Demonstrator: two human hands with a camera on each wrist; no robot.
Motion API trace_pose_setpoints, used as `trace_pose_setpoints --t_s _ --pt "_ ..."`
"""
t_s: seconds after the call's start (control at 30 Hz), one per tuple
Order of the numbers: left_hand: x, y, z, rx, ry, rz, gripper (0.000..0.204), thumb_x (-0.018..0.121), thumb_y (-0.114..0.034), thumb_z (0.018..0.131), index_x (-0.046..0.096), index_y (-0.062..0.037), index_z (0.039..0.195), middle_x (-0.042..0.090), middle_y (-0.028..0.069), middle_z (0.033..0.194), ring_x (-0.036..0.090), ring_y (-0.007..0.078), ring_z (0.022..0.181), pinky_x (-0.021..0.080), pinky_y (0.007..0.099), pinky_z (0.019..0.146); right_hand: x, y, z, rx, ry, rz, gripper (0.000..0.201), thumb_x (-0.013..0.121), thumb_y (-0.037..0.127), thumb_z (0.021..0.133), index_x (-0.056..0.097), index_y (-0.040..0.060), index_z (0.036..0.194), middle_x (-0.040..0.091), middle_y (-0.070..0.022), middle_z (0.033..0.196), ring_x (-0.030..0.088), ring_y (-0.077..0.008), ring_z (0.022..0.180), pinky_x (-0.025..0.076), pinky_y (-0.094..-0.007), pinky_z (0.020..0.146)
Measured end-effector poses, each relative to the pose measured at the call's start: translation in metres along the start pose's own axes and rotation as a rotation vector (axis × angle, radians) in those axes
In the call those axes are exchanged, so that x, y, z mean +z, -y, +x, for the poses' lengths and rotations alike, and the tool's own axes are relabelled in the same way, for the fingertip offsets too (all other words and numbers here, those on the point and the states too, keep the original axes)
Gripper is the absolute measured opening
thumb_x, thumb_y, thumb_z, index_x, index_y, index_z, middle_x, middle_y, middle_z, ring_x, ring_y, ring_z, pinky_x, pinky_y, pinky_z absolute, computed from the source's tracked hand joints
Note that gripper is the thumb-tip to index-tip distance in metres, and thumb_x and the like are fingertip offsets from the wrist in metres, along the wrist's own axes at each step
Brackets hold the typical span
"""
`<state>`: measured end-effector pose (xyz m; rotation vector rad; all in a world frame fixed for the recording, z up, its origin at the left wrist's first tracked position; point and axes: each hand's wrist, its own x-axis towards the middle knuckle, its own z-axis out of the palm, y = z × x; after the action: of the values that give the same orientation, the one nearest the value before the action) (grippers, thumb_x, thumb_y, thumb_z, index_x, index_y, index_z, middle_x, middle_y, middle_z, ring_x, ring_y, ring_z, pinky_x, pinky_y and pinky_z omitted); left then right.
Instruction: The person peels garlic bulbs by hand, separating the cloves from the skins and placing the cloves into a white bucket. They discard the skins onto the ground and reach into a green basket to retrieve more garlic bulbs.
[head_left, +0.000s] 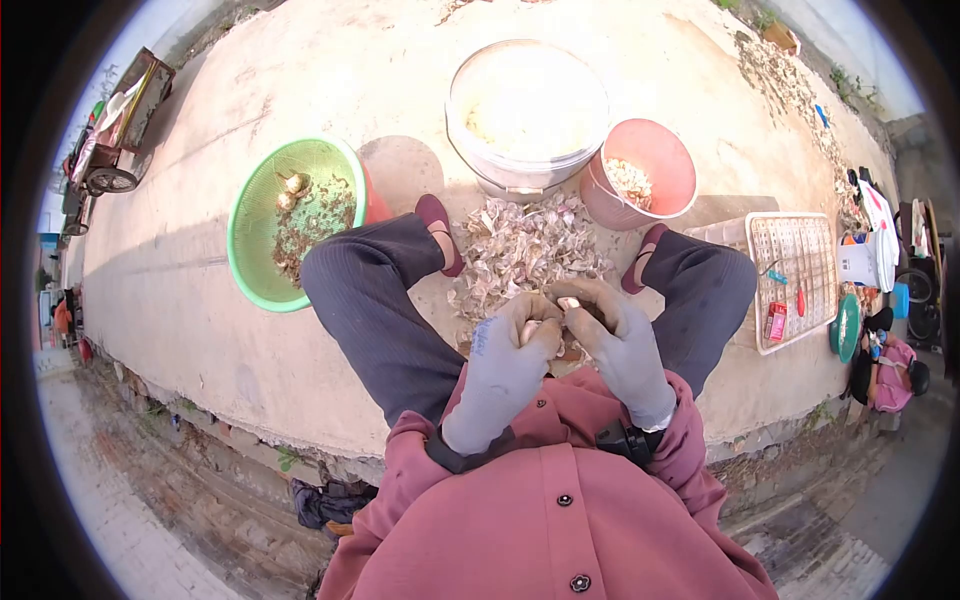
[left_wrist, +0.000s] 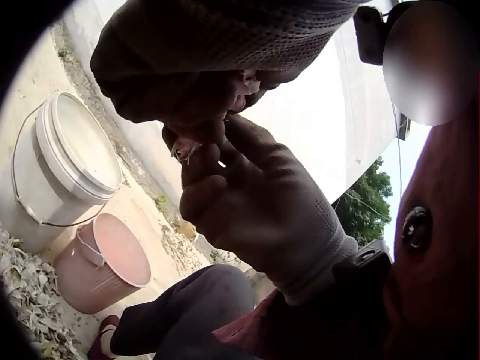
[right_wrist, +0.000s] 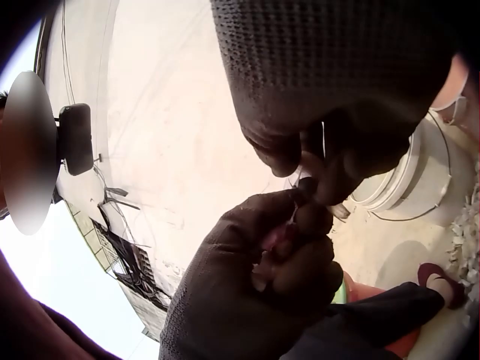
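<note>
Both my gloved hands, left hand (head_left: 505,365) and right hand (head_left: 622,345), pinch one garlic clove (head_left: 568,303) above the pile of peels (head_left: 525,245).

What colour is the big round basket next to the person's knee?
The basket is green. It shows best in the head view.

Both gloved hands, left (head_left: 505,360) and right (head_left: 622,340), fingertips together, apparently pinching.

Grey knit gloves on left hand (head_left: 505,365) and right hand (head_left: 622,345). Pink shirt (head_left: 560,500), dark buttons. Grey pinstriped trousers (head_left: 375,300). Green basin (head_left: 258,215), white bucket (head_left: 525,165), pink bucket (head_left: 672,165). Shoes (head_left: 437,225) maroon, possibly. Pale husks (head_left: 525,245).
</note>
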<state>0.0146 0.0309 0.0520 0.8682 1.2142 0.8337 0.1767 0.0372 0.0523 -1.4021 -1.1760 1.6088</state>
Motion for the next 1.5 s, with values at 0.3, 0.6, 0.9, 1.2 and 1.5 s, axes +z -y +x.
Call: trace_pose_setpoints --t_s 0.3,0.6,0.9,1.2,1.5 --pt "-0.006 -0.005 -0.003 -0.005 -0.014 0.052 0.019 0.060 -0.012 0.095 0.065 0.0029 0.105 0.062 0.0010 0.080 0.055 0.0046 0.068 0.046 0.0224 0.058 -0.002 0.003 -0.007 -0.110 -0.056 -0.303 0.040 0.069 0.014 0.087 0.066 0.0027 0.126 0.068 -0.0122 0.114 0.067 -0.0175 0.094 0.052 -0.0287 0.077" --pt "-0.005 0.002 -0.002 -0.054 -0.022 0.035 0.016 0.061 -0.010 0.093 0.066 0.0028 0.100 0.062 0.0012 0.079 0.056 0.0056 0.066 0.045 0.0230 0.058 -0.003 0.003 -0.009 -0.222 -0.024 -0.444 0.036 0.071 0.017 0.084 0.071 0.0026 0.118 0.070 -0.0131 0.107 0.068 -0.0202 0.092 0.053 -0.0295 0.076" --pt "-0.006 0.005 -0.003 -0.036 -0.086 0.066 0.012 0.057 -0.009 0.091 0.063 0.0012 0.093 0.059 0.0010 0.072 0.056 0.0064 0.064 0.044 0.0232 0.057 -0.001 -0.013 -0.011 0.038 0.016 0.159 0.031 0.056 0.016 0.101 0.063 0.0005 0.126 0.069 -0.0038 0.097 0.062 -0.0069 0.083 0.050 -0.0225 0.068" --pt "-0.017 0.011 -0.002 0.065 -0.165 0.251 0.022 0.058 -0.014 0.094 0.065 0.0014 0.109 0.061 0.0030 0.074 0.053 0.0085 0.063 0.044 0.0278 0.059 -0.004 -0.007 -0.009 0.051 -0.112 0.170 0.029 0.053 0.014 0.102 0.065 0.0019 0.125 0.068 -0.0026 0.098 0.058 -0.0062 0.080 0.048 -0.0221 0.072" --pt "-0.001 0.011 0.002 -0.027 -0.014 0.185 0.020 0.061 -0.018 0.097 0.063 0.0015 0.102 0.062 0.0039 0.074 0.056 0.0089 0.064 0.046 0.0264 0.059 0.001 -0.013 -0.006 -0.048 -0.110 0.028 0.025 0.057 0.011 0.098 0.070 -0.0003 0.117 0.065 -0.0040 0.105 0.059 -0.0093 0.086 0.048 -0.0245 0.078"
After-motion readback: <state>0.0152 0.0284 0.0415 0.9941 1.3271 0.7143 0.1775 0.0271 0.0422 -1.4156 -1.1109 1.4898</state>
